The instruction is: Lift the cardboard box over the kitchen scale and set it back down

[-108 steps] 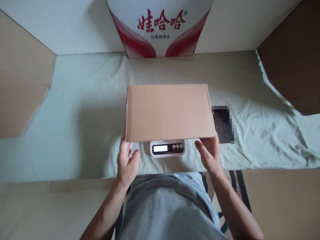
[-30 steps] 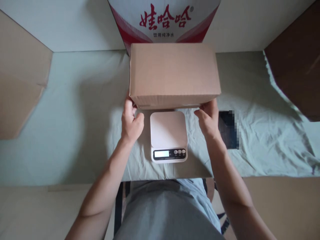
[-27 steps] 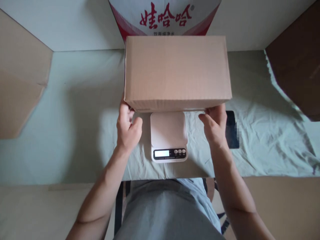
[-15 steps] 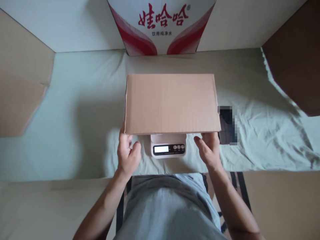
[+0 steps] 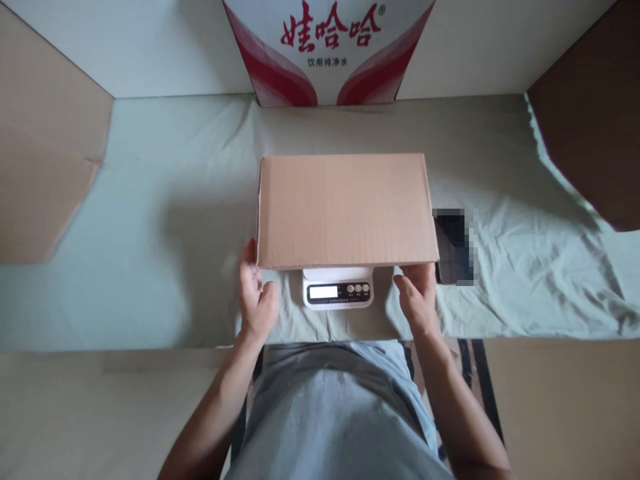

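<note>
A closed brown cardboard box (image 5: 347, 210) lies level over a small white kitchen scale (image 5: 337, 307), hiding most of its plate. Whether the box rests fully on the scale cannot be seen. My left hand (image 5: 257, 297) holds the box at its near left corner, fingers along the side and partly underneath, thumb apart in front. Under the near right corner, my right hand (image 5: 419, 297) supports the box with its fingers tucked out of sight and its thumb in front. The scale's display is lit, too bright to read, with buttons to its right.
A dark phone-like object (image 5: 454, 257), partly pixelated, lies just right of the box. Behind stands a white and red printed carton (image 5: 327, 80). Brown cardboard panels (image 5: 50, 147) flank both sides. Pale green cloth (image 5: 125, 287) covers the table, whose front edge is near my body.
The box has come down a little towards the scale and looks slightly smaller, its shadow closer in. Both hands have stayed at its near corners. The view has shifted slightly.
</note>
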Tool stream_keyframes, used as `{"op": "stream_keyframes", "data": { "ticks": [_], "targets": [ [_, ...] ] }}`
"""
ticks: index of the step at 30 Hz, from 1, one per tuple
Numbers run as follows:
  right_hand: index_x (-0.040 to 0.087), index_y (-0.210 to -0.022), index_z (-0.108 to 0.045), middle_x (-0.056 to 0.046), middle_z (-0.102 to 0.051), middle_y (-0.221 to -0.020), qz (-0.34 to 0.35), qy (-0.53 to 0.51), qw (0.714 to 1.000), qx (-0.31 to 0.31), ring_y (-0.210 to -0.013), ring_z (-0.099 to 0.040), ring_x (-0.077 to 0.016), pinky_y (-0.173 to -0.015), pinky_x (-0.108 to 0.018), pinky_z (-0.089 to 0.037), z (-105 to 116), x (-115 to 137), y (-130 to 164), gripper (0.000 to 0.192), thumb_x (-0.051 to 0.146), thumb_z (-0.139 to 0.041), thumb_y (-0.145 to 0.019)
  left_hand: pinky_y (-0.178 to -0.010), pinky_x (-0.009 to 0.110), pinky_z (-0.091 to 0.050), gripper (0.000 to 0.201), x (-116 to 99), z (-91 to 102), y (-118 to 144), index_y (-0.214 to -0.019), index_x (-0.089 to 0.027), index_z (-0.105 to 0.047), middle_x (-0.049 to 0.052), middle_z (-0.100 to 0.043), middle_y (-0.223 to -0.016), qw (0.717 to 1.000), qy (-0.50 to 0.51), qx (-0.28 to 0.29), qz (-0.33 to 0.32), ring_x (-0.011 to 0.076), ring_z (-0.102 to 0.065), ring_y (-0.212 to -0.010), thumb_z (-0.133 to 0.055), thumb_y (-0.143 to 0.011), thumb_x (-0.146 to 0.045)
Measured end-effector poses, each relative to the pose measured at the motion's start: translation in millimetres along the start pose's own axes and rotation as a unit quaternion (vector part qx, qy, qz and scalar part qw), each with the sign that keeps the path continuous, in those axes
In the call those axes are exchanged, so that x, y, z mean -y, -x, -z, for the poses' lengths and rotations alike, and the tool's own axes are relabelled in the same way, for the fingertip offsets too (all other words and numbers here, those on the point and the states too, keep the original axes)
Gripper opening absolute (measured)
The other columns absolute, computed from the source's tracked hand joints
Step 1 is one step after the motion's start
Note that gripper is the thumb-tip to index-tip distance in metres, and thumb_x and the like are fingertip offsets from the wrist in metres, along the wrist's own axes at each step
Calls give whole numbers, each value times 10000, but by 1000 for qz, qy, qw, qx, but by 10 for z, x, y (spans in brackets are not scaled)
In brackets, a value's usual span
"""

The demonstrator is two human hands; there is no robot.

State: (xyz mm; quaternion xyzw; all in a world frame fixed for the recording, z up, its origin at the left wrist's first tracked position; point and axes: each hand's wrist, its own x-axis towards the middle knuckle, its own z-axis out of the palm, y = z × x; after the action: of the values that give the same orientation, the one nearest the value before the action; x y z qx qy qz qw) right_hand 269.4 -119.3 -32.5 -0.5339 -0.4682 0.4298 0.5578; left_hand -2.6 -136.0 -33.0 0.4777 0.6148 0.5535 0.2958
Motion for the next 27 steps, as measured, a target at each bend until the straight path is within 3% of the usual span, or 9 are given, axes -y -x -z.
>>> {"op": "stream_keyframes", "data": {
  "ticks": [6, 12, 16, 22, 27],
  "targets": [
    [244, -1083, -535, -40, -630, -1108, -22, 30, 999, -15, -1093, -620, -201, -1018, -457, -480, 29, -78, 43, 382, 152, -572, -715, -1110, 365, -429, 771, 194, 36, 19, -1385, -307, -442, 56, -554, -1387, 1000, 16, 1, -3, 182, -524, -1293, -484, -670, -20],
    [228, -902, -526, 17, -572, -855, -14, 63, 997, -47, -915, -621, -168, -914, -399, -519, 10, -98, 30, 257, 110, -562, -677, -1005, 252, -489, 726, 213, 68, 45, -1356, -290, -475, 48, -599, -1307, 999, -9, 7, 33, 131, -593, -1173, -451, -688, -6],
    [230, -876, -531, 12, -581, -842, -16, 32, 998, -57, -860, -620, -159, -852, -365, -540, 6, -60, 18, 207, 148, -595, -697, -1059, 288, -451, 710, 198, 81, 32, -1317, -300, -515, 42, -602, -1317, 999, 8, 9, 34, 130, -598, -1158, -449, -678, 2],
    [260, -972, -573, -2, -635, -956, 7, -17, 999, -39, -942, -642, -169, -925, -380, -510, -24, 26, 9, 260, 281, -684, -737, -1112, 350, -415, 632, -138, 45, 58, -1253, -267, -548, 47, -620, -1268, 999, 48, 26, 6, 176, -556, -1245, -471, -687, 5],
    [260, -1040, -609, -11, -632, -979, 47, 0, 998, -28, -967, -618, -184, -940, -379, -483, -142, 171, -32, 335, 305, -707, -722, -1139, 417, -388, 560, -444, -74, 98, -1184, -263, -550, 46, -610, -1181, 998, 54, 39, 16, 183, -563, -1196, -474, -705, 16]
  ]
}}
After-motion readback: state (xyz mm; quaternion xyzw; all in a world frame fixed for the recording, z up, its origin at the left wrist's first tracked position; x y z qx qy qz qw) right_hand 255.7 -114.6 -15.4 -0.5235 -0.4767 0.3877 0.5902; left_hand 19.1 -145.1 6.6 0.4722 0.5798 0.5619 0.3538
